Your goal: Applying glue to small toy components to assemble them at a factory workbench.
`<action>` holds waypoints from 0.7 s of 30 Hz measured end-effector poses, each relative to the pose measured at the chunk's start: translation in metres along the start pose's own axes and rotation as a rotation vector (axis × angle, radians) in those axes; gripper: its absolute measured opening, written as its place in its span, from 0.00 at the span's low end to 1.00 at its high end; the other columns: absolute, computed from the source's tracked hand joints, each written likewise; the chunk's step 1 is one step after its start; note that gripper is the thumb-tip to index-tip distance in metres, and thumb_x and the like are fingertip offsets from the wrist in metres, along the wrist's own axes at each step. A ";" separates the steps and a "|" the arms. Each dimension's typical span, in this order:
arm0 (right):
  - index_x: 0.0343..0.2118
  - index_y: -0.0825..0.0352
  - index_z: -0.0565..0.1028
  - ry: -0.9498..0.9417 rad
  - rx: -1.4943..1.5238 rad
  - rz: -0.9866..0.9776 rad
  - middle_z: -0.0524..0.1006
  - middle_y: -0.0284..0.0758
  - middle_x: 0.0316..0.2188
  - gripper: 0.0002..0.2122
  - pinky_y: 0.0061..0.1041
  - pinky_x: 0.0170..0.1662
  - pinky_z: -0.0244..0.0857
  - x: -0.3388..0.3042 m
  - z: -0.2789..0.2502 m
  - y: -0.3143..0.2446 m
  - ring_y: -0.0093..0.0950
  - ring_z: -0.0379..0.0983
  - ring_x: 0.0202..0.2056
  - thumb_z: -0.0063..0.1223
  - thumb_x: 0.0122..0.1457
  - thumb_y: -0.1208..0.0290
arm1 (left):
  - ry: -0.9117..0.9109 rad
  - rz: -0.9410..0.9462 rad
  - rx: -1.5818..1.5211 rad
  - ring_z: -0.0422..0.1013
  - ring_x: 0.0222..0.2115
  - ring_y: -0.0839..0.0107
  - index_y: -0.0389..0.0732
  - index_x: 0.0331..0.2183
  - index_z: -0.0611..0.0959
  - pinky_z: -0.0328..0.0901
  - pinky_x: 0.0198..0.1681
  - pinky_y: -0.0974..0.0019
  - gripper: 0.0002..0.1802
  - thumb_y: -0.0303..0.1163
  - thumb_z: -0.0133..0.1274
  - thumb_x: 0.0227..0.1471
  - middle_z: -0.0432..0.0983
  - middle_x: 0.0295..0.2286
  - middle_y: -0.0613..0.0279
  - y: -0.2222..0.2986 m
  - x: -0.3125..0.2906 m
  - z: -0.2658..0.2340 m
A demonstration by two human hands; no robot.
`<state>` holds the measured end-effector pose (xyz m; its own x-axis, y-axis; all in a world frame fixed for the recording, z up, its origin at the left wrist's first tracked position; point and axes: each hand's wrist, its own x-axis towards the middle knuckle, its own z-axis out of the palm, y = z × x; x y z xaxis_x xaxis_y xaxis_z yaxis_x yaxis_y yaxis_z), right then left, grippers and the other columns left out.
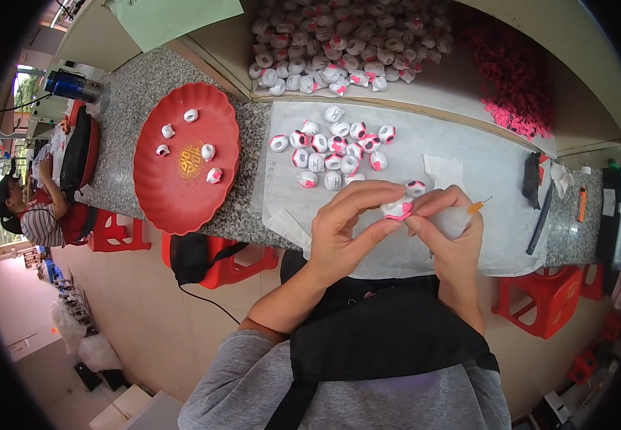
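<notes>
Over the sheet-covered table, my left hand (346, 233) pinches a small rounded white piece with pink parts (396, 209) between thumb and fingertips. My right hand (450, 233) has its thumb and forefinger at the other side of that piece. Tucked in the right palm is a translucent squeeze bottle (455, 221) with an orange needle tip pointing up and right. Another white piece with a dark opening (415, 188) shows just beyond my fingertips. Several similar white, pink and black pieces (336, 144) lie grouped on the white sheet (461, 154).
Left of the sheet, a red scalloped plate (154, 188) carries several pieces. A shelf bin holds a heap of white pieces (353, 43) beside a pile of pink bits (514, 86). A dark slim tool (540, 221) lies right. Red stools (543, 304) stand below; a co-worker (38, 215) sits far left.
</notes>
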<state>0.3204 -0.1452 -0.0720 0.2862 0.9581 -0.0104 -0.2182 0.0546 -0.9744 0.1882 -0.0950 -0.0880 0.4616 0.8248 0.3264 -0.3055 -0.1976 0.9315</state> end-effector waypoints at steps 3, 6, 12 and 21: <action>0.25 0.69 0.66 -0.018 -0.069 -0.100 0.67 0.35 0.21 0.12 0.12 0.23 0.54 0.002 -0.005 0.002 0.18 0.61 0.21 0.54 0.35 0.82 | 0.025 -0.099 -0.205 0.62 0.38 0.68 0.33 0.34 0.71 0.58 0.41 0.68 0.16 0.18 0.49 0.37 0.64 0.36 0.54 0.000 0.000 0.000; 0.29 0.70 0.68 -0.089 0.049 0.029 0.68 0.31 0.22 0.14 0.13 0.28 0.56 0.002 0.001 -0.010 0.16 0.62 0.24 0.55 0.34 0.83 | 0.012 -0.142 -0.292 0.61 0.39 0.68 0.32 0.35 0.70 0.57 0.42 0.68 0.16 0.18 0.47 0.38 0.63 0.37 0.53 0.000 -0.001 -0.001; 0.34 0.69 0.69 -0.156 -0.068 0.042 0.67 0.28 0.21 0.18 0.11 0.26 0.53 0.002 0.002 -0.009 0.15 0.59 0.22 0.56 0.35 0.81 | -0.047 -0.116 -0.217 0.61 0.39 0.67 0.32 0.35 0.70 0.56 0.42 0.68 0.16 0.19 0.47 0.39 0.65 0.36 0.54 0.001 -0.003 -0.001; 0.30 0.71 0.70 -0.124 0.027 0.044 0.69 0.29 0.21 0.13 0.12 0.26 0.55 -0.002 -0.001 -0.002 0.15 0.61 0.22 0.56 0.36 0.80 | -0.033 -0.046 -0.184 0.63 0.37 0.67 0.32 0.33 0.72 0.57 0.40 0.69 0.14 0.21 0.48 0.38 0.68 0.33 0.54 -0.002 -0.003 0.003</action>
<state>0.3212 -0.1476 -0.0703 0.1586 0.9871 -0.0230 -0.2538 0.0182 -0.9671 0.1897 -0.0992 -0.0902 0.5049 0.8121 0.2925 -0.4296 -0.0575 0.9012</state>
